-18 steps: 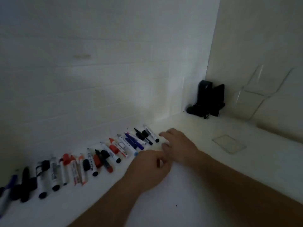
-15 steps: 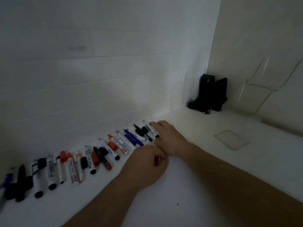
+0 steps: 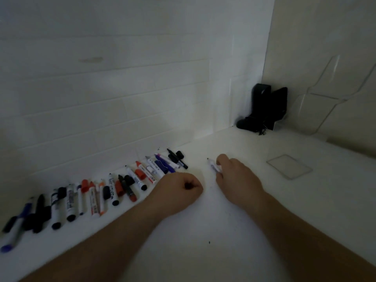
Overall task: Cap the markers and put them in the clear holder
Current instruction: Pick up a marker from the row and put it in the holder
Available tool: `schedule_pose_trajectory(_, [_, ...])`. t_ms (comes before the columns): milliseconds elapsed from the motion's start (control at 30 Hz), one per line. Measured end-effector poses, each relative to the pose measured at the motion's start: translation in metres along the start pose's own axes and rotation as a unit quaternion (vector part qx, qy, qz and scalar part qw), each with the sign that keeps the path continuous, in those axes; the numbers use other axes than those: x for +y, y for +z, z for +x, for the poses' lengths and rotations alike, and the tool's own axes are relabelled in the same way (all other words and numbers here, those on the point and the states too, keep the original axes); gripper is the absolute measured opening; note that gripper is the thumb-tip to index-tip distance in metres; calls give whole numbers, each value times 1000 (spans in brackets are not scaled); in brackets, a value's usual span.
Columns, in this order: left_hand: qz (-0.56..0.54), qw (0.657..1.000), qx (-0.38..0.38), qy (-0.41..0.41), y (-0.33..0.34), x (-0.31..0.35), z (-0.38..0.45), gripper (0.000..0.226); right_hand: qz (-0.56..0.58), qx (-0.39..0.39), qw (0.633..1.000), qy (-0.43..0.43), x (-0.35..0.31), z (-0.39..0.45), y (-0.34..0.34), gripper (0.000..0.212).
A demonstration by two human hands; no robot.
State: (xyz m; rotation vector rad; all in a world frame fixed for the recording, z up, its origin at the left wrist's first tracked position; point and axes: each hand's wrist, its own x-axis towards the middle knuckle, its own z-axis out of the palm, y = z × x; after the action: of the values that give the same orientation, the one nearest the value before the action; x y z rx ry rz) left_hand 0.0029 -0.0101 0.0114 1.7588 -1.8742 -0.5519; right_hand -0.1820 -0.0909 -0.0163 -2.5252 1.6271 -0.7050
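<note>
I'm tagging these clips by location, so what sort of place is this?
Probably an office or classroom supply corner: a white counter against plain white walls, a long row of whiteboard markers, and a clear holder by the wall. Nothing settles it.

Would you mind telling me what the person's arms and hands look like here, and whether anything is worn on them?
Both forearms are bare right down to the frame's edge: no sleeves show. The left hand and right hand wear no gloves, and no watch, bracelet or ring is visible in this dim picture.

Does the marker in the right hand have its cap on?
No. The marker held by the right hand shows a bare dark tip pointing away, with no cap over it.
</note>
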Motion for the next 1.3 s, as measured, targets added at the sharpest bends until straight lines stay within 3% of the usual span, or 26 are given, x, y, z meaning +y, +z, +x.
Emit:
schedule_pose_trajectory(67, [19, 999, -38, -11, -14, 11, 15, 12, 8, 2, 1000, -5, 2, 3, 2, 30])
schedule_pose_trajectory(133, [66, 998, 20, -12, -32, 20, 40, 13, 42, -4, 999, -3, 5, 5, 1, 45])
schedule_pose_trajectory(233, [190, 978, 82, -23, -51, 13, 85, 21, 134, 13, 991, 8, 12, 9, -3, 42])
schedule_pose_trajectory(333, [318, 943, -20, -99, -52, -5, 119, 40, 188, 9, 982, 27, 21, 11, -3, 44])
schedule_pose_trajectory(433, [361, 916, -95, -150, -43, -8, 135, 43, 211, 3, 977, 37, 26, 13, -4, 49])
schedule_pose_trajectory(567, [374, 921, -27, -102, -35, -4, 142, 29, 239, -17, 970, 49, 25, 12, -8, 57])
schedule_pose_trajectory(633, [274, 959, 38, -56, -33, 0, 136, 30, 253, -9, 966, 60, 27, 13, -8, 49])
schedule_pose_trajectory(700, [64, 993, 100, -24, -28, 10, 116, 27, 274, 14, 959, 69, 28, 14, -11, 34])
schedule_pose_trajectory(767, [-172, 977, 125, -21, -16, 22, 87, 19, 305, 21, 949, 73, 26, 13, -14, 27])
schedule_pose_trajectory(867, [-343, 924, 167, -16, -3, 24, 55, 25, 341, 28, 937, 67, 23, 13, -15, 19])
schedule_pose_trajectory(967, [-382, 900, 208, -14, 7, 15, 46, 33, 368, 34, 928, 46, 22, 12, -16, 13])
schedule_pose_trajectory(1067, [-361, 900, 242, -26, 13, 8, 41, 34, 304, 57, 951, -10, 22, 11, -20, 9])
schedule_pose_trajectory(1200, [-343, 903, 256, -30, 15, 1, 37, 29, 157, 88, 982, -65, 24, 14, -21, 41])
schedule_pose_trajectory(1300, [-317, 914, 253, -14, 16, 1, 37, 28, 78, 112, 988, -69, 25, 14, -21, 40])
